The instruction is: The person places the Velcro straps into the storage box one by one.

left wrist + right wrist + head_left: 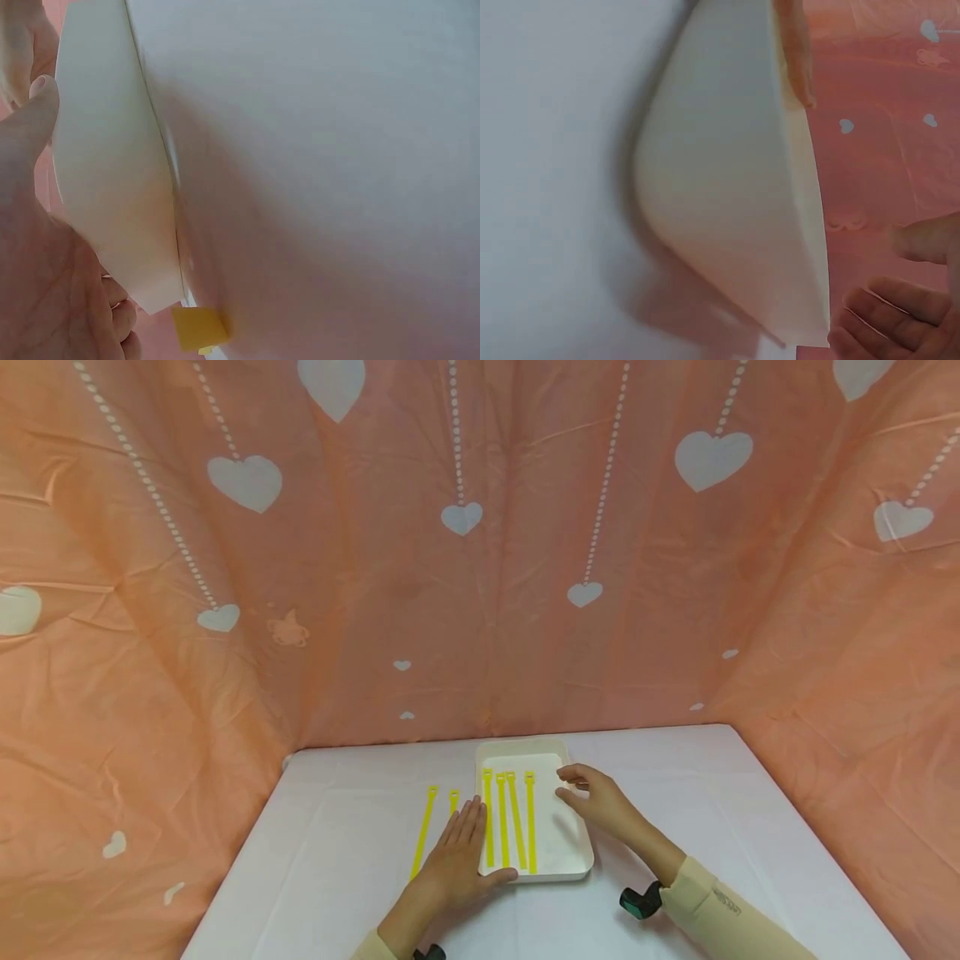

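A white rectangular tray [562,847] rests on the table. Several flat yellow straps [531,827] with slotted heads, like cable ties, lie side by side in its left half. My left hand [453,864] is at the tray's left side with straight fingers, its thumb reaching across the near rim. Over the tray's right rim, my right hand [602,803] hovers with loosely bent fingers and nothing between them. To the left of the tray lie two more straps, a long one [423,831] and another [453,799] partly hidden by my left hand.
The table [337,827] has a white cover. An orange-pink curtain [517,668] with white hearts surrounds it at the back and both sides. Dark wrist devices [641,902] sit on both forearms, near the beige sleeves [720,902].
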{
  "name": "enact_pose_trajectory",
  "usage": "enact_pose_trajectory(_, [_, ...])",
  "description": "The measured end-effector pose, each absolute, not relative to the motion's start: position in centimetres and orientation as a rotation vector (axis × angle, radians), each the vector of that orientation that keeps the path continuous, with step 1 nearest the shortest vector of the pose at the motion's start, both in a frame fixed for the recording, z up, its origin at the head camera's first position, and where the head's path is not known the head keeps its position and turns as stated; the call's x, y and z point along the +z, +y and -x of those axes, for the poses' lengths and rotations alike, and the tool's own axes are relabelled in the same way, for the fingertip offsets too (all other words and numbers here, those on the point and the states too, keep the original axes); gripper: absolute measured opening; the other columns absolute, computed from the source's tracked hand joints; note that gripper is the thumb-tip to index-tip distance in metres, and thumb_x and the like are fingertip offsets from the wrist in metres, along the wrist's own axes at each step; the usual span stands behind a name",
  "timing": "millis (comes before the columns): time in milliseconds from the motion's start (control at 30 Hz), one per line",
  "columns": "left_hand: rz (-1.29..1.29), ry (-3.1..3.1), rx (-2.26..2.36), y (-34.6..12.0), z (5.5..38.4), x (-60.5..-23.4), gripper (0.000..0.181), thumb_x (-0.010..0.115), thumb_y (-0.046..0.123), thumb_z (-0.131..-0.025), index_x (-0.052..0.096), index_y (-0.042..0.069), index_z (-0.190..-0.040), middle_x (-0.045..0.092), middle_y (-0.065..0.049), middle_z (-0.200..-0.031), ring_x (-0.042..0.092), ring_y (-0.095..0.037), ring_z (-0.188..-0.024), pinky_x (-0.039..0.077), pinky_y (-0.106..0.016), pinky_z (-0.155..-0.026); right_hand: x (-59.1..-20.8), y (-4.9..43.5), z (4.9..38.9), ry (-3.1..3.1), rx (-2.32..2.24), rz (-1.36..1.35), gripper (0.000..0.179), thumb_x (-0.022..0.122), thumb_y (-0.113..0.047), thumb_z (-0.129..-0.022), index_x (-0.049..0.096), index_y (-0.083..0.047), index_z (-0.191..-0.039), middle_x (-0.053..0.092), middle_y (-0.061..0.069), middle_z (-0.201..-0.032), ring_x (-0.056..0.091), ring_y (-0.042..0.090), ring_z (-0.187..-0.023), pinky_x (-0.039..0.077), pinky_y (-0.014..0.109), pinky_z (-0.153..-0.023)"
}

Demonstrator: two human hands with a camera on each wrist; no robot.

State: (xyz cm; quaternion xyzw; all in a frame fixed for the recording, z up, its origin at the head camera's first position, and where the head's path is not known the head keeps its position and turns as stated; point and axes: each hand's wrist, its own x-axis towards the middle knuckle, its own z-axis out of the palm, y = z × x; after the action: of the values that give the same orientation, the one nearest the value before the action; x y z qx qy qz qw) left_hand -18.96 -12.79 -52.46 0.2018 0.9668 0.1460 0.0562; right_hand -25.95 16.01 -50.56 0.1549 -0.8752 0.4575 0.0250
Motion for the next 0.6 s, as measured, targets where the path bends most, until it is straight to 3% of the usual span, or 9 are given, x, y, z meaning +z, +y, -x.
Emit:
enact_pose_trajectory(267, [-0.626,2.912,0.499,-12.9,19.1,-52.4,0.118,0.061,0.076,-0.096,0.015,-0.004,-0.170,0.007,-0.020,-0.180,0.009,-0.036,-0.166,0.012,-0.053,-0.135,-51.3,16.3,24.1,-2.761,1.239,-0.423,0.049,0.078,-0.021,-0.101,0.063,0.002,-0.142,0.063,0.025,-0.145,0.059,0.049,-0.135,0.048,0.063,-0.114])
enact_pose_trajectory(600, [-0.664,2.900,0.542,-13.4,19.4,-52.7,0.114,0.059,0.074,-0.098,0.016,-0.004,-0.170,0.009,-0.021,-0.179,0.010,-0.038,-0.166,0.013,-0.054,-0.134,-52.3,16.7,22.3,-2.848,1.172,-0.492,0.082,0.078,-0.036,-0.100,0.041,0.006,-0.160,0.046,0.030,-0.162,0.041,0.050,-0.151,0.034,0.067,-0.123])
